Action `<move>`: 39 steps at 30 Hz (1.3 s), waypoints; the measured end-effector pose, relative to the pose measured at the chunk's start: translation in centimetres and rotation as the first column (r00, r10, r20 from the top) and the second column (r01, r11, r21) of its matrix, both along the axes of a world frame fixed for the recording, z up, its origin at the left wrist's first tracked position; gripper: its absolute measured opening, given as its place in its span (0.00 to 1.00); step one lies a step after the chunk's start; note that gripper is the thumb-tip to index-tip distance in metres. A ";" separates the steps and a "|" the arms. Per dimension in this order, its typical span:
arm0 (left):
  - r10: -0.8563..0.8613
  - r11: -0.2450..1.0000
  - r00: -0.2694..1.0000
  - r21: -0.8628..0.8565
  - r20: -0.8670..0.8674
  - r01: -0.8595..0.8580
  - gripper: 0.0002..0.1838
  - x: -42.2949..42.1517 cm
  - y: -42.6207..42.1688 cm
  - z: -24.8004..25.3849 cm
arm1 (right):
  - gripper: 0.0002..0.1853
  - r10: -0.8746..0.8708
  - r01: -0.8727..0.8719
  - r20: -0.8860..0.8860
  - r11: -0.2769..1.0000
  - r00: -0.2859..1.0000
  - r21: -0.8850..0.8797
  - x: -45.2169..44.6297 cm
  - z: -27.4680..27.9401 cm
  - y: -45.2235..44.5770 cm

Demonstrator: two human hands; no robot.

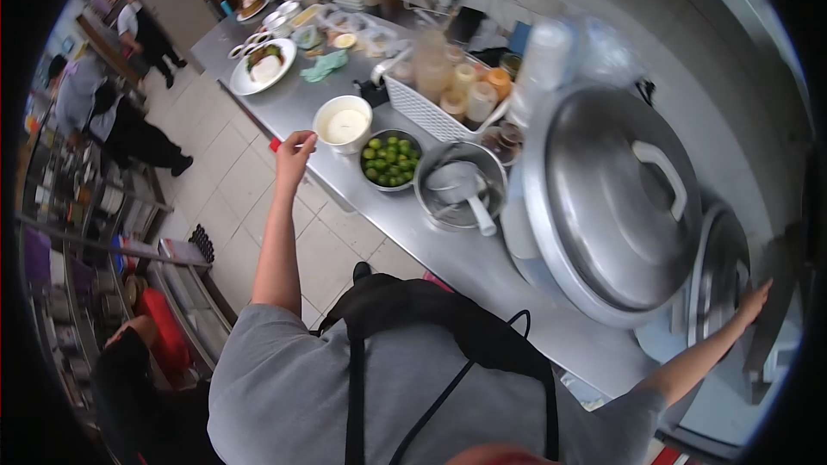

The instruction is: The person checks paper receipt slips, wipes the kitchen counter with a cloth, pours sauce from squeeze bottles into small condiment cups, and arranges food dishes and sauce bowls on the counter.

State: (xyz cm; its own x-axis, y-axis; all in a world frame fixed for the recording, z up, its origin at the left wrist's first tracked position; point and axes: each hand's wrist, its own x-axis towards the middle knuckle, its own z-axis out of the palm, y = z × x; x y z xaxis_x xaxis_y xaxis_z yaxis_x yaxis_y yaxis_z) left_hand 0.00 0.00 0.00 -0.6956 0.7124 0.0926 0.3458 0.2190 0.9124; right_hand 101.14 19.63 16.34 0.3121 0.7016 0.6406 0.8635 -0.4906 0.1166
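Note:
My left hand hovers at the counter's front edge, just beside a white tub with pale creamy contents. Its fingers are loosely bent and slightly apart, with nothing visible in them. A small red item shows right behind that hand; whether they touch is unclear. At far right, my right hand reaches out with fingers stretched, close to the smaller metal lid. Contact with that lid cannot be made out. Next to the tub stand a bowl of green citrus fruits and a metal bowl holding a handled strainer.
A big lidded pot takes up the counter's right side. Behind the bowls sits a white basket of sauce bottles. Farther left lies a plate of food. Co-workers stand across the aisle by shelves.

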 end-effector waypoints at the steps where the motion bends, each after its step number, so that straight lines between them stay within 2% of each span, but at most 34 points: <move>1: 0.008 1.000 1.000 -0.007 0.003 -0.008 0.15 1.1 -0.2 -0.4 | 0.30 0.141 -0.147 0.065 0.984 0.988 0.101 0.8 1.3 0.4; 2: 0.026 0.999 1.000 -0.022 0.010 -0.025 0.15 2.1 -0.6 -0.5 | 0.28 0.138 -0.138 0.004 0.989 0.990 0.045 -0.5 3.0 0.0; 3: 0.053 0.998 0.997 -0.040 -0.049 -0.055 0.15 -5.1 -2.1 1.2 | 0.25 0.126 -0.128 -0.122 0.992 0.984 -0.004 -11.6 1.0 -3.9; 5: 0.054 0.997 0.997 -0.044 -0.046 -0.057 0.15 -7.2 -3.7 -0.4 | 0.22 0.239 -0.222 -0.333 0.971 0.912 0.087 -23.4 4.9 -8.3; 6: 0.069 0.997 0.997 -0.031 -0.046 -0.070 0.15 -8.5 -4.4 -0.1 | 0.22 0.256 -0.236 -0.331 0.967 0.908 0.101 -29.0 6.0 -10.0; 8: -0.008 0.990 0.979 -0.135 0.203 0.036 0.16 -11.5 -6.4 0.8 | 0.20 0.544 -0.457 -0.374 0.837 0.751 0.300 -39.2 6.9 -12.6; 9: 0.001 0.992 0.981 -0.124 0.192 0.023 0.16 -13.5 -7.8 1.0 | 0.20 0.557 -0.463 -0.377 0.829 0.740 0.315 -43.2 6.8 -13.1; 10: -0.163 0.983 0.915 -0.015 0.369 0.181 0.18 -15.8 -9.6 1.2 | 0.19 0.716 -0.601 -0.438 0.696 0.543 0.392 -47.1 6.5 -13.4; 11: -0.330 0.942 0.792 0.119 0.513 0.315 0.20 -18.1 -11.8 1.1 | 0.17 0.827 -0.698 -0.469 0.533 0.310 0.478 -51.2 6.3 -13.8; 12: -0.202 0.964 0.782 -0.023 0.590 0.266 0.23 -23.2 -14.6 -3.6 | 0.17 0.840 -0.738 -0.488 0.483 0.237 0.472 -55.7 6.3 -14.2; 13: -0.063 0.962 0.761 -0.164 0.646 0.219 0.27 -29.0 -17.2 -11.4 | 0.16 0.849 -0.775 -0.503 0.425 0.161 0.467 -60.3 6.5 -14.5; 14: 0.079 0.681 0.971 -0.724 0.225 0.112 0.33 -30.2 -19.3 -13.4 | 0.16 0.838 -0.803 -0.535 0.388 0.103 0.453 -65.4 6.6 -14.9; 15: -0.019 0.113 0.998 -0.992 -0.057 -0.055 0.40 -31.3 -21.3 -15.1 | 0.15 0.822 -0.831 -0.567 0.350 0.050 0.433 -69.8 6.7 -15.0; 16: 0.074 0.403 0.997 -0.914 -0.017 -0.046 0.39 -31.6 -23.5 -15.3 | 0.15 0.820 -0.864 -0.572 0.270 -0.024 0.424 -73.4 6.0 -14.3; 17: 0.125 0.653 0.989 -0.757 0.079 -0.022 0.38 -31.8 -25.7 -15.5 | 0.15 0.810 -0.890 -0.578 0.190 -0.097 0.415 -77.1 5.0 -13.4; 19: 0.194 0.583 0.978 -0.792 -0.082 -0.182 0.33 -33.4 -28.3 -17.2 | 0.15 0.778 -0.932 -0.598 0.046 -0.192 0.359 -86.6 4.0 -13.0; 20: 0.208 0.584 0.974 -0.788 -0.086 -0.194 0.33 -34.0 -28.9 -16.7 | 0.15 0.730 -0.934 -0.623 -0.060 -0.282 0.352 -90.9 2.7 -12.1; 22: 0.221 0.705 0.965 -0.662 -0.139 -0.256 0.28 -33.2 -28.6 -13.4 | 0.16 0.631 -0.939 -0.696 -0.188 -0.341 0.290 -99.9 0.2 -11.2; 23: 0.230 0.705 0.962 -0.658 -0.144 -0.267 0.28 -33.4 -28.0 -12.3 | 0.16 0.634 -0.942 -0.698 -0.260 -0.334 0.214 -103.9 -1.2 -10.6; 24: 0.149 0.785 0.980 -0.587 -0.132 -0.199 0.26 -33.7 -27.0 -11.2 | 0.16 0.663 -0.916 -0.643 -0.365 -0.383 0.168 -107.7 -3.8 -8.8; 25: 0.060 0.852 0.990 -0.511 -0.128 -0.117 0.25 -33.9 -25.6 -10.4 | 0.18 0.683 -0.918 -0.639 -0.385 -0.354 0.097 -111.1 -6.9 -6.9; 28: -0.079 0.942 0.996 -0.330 -0.042 0.060 0.21 -34.1 -20.2 -7.8 | 0.22 0.805 -0.973 -0.590 -0.179 -0.060 -0.145 -118.8 -14.4 -1.9; 29: -0.145 0.954 0.989 -0.267 -0.022 0.134 0.20 -33.9 -18.2 -6.3 | 0.22 0.806 -0.975 -0.589 -0.175 -0.063 -0.135 -120.4 -15.9 -0.5; 31: -0.309 0.943 0.950 -0.150 -0.048 0.298 0.18 -32.9 -14.1 -1.9 | 0.25 0.790 -0.969 -0.586 0.039 0.180 -0.246 -122.6 -19.0 2.7; 32: -0.311 0.942 0.949 -0.151 -0.053 0.300 0.18 -32.8 -12.4 -1.2 | 0.26 0.783 -0.971 -0.587 0.088 0.205 -0.221 -123.5 -20.9 4.2; 34: -0.458 0.884 0.888 -0.087 0.022 0.459 0.18 -33.4 -9.0 0.0 | 0.20 0.771 -0.969 -0.589 0.164 0.243 -0.185 -124.2 -24.4 5.2; 36: -0.492 0.867 0.869 -0.068 0.047 0.495 0.18 -34.2 -6.8 -0.7 | 0.11 0.770 -0.941 -0.550 0.209 0.325 -0.265 -125.2 -27.2 6.5; 37: -0.501 0.862 0.862 -0.052 0.077 0.505 0.18 -34.7 -5.9 -0.8 | 0.11 0.768 -0.942 -0.550 0.213 0.326 -0.261 -126.0 -28.1 7.4; 39: -0.505 0.852 0.852 -0.076 0.140 0.518 0.18 -36.0 -4.5 -0.6 | 0.06 0.734 -0.904 -0.529 0.335 0.427 -0.265 -127.1 -29.4 8.9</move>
State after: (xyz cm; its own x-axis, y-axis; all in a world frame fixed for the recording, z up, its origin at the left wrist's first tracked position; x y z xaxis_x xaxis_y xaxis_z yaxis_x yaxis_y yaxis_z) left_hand -35.99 -4.55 -0.62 -0.2312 0.9710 -0.0601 0.3337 0.1372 0.9326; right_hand -25.92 28.57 -13.09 -0.5123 0.8427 0.1654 0.8101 0.5381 -0.2328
